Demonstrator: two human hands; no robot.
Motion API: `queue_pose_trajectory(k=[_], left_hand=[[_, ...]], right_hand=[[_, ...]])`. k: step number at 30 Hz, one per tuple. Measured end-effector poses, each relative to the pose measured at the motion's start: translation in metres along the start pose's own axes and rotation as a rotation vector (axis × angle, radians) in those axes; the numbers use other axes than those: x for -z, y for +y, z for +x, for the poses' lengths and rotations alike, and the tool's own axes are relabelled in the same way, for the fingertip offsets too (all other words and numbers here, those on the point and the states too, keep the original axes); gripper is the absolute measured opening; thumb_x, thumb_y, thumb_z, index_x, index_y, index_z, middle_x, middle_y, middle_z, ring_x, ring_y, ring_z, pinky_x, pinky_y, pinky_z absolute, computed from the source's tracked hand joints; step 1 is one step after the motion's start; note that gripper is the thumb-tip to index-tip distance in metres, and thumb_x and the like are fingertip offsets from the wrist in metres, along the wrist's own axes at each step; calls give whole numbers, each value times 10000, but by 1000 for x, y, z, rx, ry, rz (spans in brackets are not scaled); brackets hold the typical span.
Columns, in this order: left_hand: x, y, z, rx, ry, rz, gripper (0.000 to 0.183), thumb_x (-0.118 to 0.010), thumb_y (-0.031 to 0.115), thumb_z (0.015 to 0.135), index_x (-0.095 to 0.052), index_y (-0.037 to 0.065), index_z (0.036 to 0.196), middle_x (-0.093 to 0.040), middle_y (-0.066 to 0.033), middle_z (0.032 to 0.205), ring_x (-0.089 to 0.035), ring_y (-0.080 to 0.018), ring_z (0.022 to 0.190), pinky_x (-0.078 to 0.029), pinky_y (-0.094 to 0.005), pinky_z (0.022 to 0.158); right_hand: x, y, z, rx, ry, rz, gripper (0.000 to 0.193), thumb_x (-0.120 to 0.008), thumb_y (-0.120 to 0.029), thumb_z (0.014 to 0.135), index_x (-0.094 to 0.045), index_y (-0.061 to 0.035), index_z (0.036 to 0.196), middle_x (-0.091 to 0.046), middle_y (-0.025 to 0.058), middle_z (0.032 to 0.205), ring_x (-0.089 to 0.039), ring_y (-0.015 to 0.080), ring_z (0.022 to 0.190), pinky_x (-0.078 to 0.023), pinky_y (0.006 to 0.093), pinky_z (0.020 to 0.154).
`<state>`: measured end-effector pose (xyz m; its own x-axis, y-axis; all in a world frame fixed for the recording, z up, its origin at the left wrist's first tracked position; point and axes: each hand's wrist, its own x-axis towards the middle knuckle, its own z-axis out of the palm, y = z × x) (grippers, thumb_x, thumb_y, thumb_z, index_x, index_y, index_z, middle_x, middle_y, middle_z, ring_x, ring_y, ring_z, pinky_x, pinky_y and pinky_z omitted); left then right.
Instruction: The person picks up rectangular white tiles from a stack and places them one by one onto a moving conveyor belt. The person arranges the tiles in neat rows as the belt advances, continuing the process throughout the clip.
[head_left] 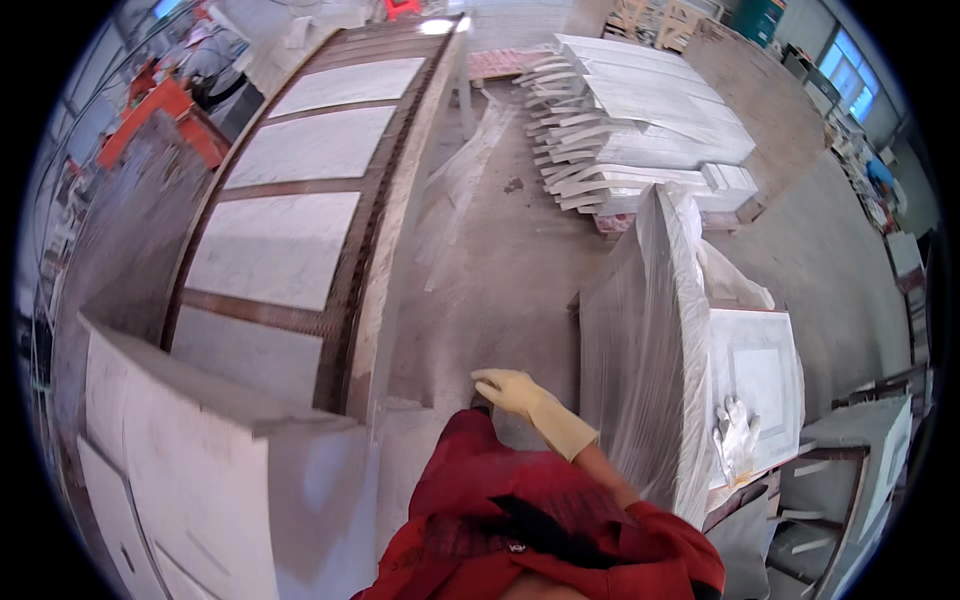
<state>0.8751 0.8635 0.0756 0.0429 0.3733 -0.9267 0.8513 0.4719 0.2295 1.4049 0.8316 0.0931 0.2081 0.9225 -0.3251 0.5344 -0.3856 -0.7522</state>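
Note:
My right hand (510,392), in a pale yellow rubber glove, hangs over the floor in front of my red-clad leg. It holds nothing, and its fingers reach loosely out to the left. My left hand is out of view. To the left of the hand runs a long conveyor (395,220) carrying several flat white panels (275,247) in a row. Nearest on the right is a stack wrapped in clear plastic film (640,360). Beside it lies a white framed panel (770,370) with a white work glove (735,437) on top.
A white machine housing (190,440) closes the conveyor's near end. Ahead right, a pallet holds stacked white boards (660,100) with pale strips jutting out. Plastic film (465,180) trails on the floor (490,270). A rack (850,480) stands lower right; a person (205,65) is far left.

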Motion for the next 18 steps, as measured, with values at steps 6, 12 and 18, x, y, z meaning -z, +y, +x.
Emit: queue_pose_trajectory(k=[6,12,18], left_hand=[[18,196,102,-195,-47,116,450,-518,336,1039,-699,110,1383,-747,-177,1262,-717,-310,1126,-554,-418,1010],[13,372,160,-302,-84,186,448,-519,338,1036,-705,111,1375,-749,-181,1256,-720,-315,1124,-556,-421,1010],[-6,475,205,-239,-128,273,446,-520,340,1034,-711,112,1367,-752,-185,1250,-723,-321,1122,-557,-424,1011]], right_hand=[[93,14,103,15,100,-9,454,-578,-380,1056,-664,-136,1429,-741,146,1309,-691,339,1217,-527,438,1067],[151,47,182,-59,71,54,470,-551,-446,1054,-674,-171,1414,-747,124,1310,-700,341,1204,-525,458,1069],[241,82,270,-131,11,125,472,-551,-450,1052,-673,-175,1415,-734,120,1340,-678,326,1250,-517,436,1088]])
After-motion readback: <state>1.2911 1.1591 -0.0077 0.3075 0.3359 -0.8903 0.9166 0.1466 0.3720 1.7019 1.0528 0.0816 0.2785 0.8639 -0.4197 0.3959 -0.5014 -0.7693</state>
